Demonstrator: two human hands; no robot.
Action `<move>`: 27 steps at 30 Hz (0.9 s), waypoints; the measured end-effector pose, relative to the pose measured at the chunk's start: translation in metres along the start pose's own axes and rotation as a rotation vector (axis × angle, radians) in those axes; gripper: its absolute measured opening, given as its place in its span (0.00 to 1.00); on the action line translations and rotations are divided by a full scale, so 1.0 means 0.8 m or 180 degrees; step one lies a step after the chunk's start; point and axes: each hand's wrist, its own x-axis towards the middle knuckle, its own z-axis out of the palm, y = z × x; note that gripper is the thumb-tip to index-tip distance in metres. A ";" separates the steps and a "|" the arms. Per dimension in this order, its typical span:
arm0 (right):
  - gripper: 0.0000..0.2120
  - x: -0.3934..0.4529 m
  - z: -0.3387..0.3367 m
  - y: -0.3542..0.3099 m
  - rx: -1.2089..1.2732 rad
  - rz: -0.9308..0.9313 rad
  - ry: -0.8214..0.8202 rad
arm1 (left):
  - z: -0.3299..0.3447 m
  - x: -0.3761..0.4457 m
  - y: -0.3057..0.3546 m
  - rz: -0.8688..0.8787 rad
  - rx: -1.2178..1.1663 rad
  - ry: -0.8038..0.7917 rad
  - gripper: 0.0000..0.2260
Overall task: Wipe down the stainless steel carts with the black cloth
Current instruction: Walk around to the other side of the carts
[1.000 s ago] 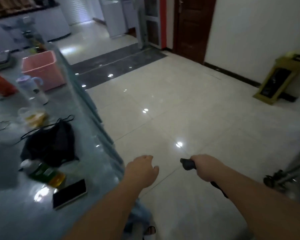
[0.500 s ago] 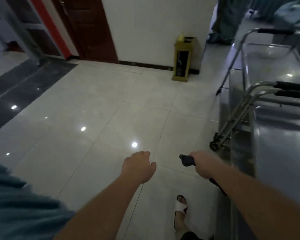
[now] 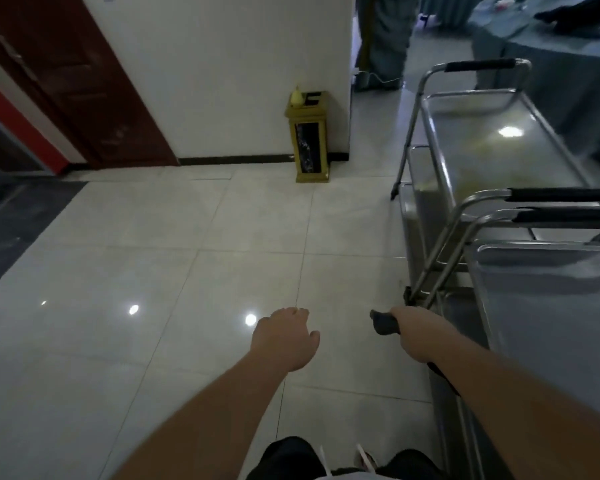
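Two steel carts [image 3: 492, 157] run off frame right; right hand [image 3: 417, 336] grips the mostly hidden black cloth [image 3: 383, 323], left hand [image 3: 284, 337] loosely curled, empty.

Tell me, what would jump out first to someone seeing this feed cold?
Two bare arms reach forward: the right hand grips a black cloth, and the left hand holds nothing. Shiny steel carts with black handles stand along the right, beside that hand. A gold bin stands against the white wall ahead.
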 end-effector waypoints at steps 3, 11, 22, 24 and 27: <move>0.19 0.033 -0.017 0.023 0.0220 0.0234 0.0008 | -0.029 0.071 0.015 0.0247 0.0105 -0.0101 0.28; 0.22 0.109 -0.058 0.058 0.1063 0.1330 -0.0004 | -0.092 0.264 0.070 0.1453 0.0590 -0.0303 0.28; 0.23 0.107 -0.030 0.059 0.1745 0.2078 -0.0111 | -0.100 0.390 0.166 0.2483 0.1748 -0.0766 0.26; 0.22 0.102 -0.017 0.075 0.1916 0.2205 -0.0135 | -0.093 0.393 0.188 0.2609 0.1857 -0.0825 0.26; 0.22 0.100 -0.001 0.102 0.2160 0.2386 -0.0069 | -0.084 0.399 0.212 0.2770 0.1952 -0.0850 0.27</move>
